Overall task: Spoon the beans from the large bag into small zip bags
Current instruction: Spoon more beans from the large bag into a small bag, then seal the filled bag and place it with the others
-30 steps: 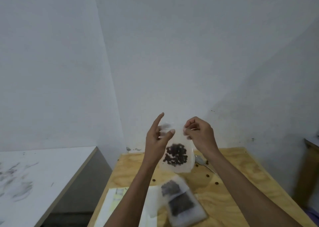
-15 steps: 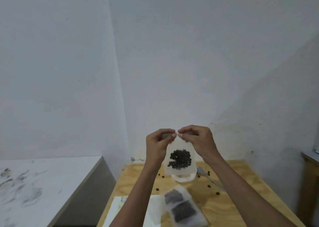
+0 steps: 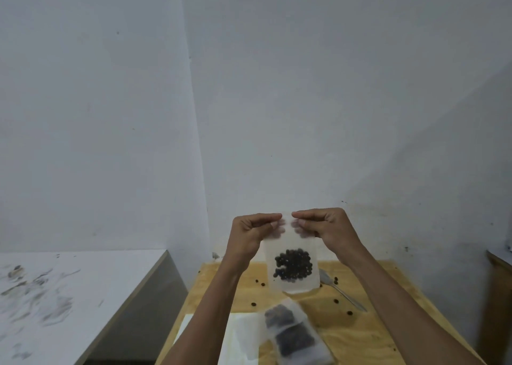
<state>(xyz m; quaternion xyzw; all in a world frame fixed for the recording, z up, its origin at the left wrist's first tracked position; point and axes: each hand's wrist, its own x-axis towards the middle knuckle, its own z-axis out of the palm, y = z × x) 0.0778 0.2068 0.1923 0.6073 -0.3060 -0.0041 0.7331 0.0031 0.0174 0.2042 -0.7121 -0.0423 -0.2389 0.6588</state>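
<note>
Head view, L to R: white desk [image 3: 83, 281] at left edge. Left hand [image 3: 250, 233] & right hand [image 3: 325, 227], 2 hands, fingertips nearly meeting, each pinching top edge of 1 small zip bag [image 3: 293, 267] w/ dark beans [image 3: 293, 265], held up over wooden desk [image 3: 360, 334]. Below: 2 filled bags [image 3: 291, 334], blurred. 1 spoon [image 3: 342, 291] at right, approx. 8 loose beans [image 3: 335, 300] scattered.

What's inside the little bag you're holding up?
Dark beans sit clumped low inside the small zip bag, seen through its cloudy plastic. The left hand and right hand pinch its top edge, covering the zip.
</note>
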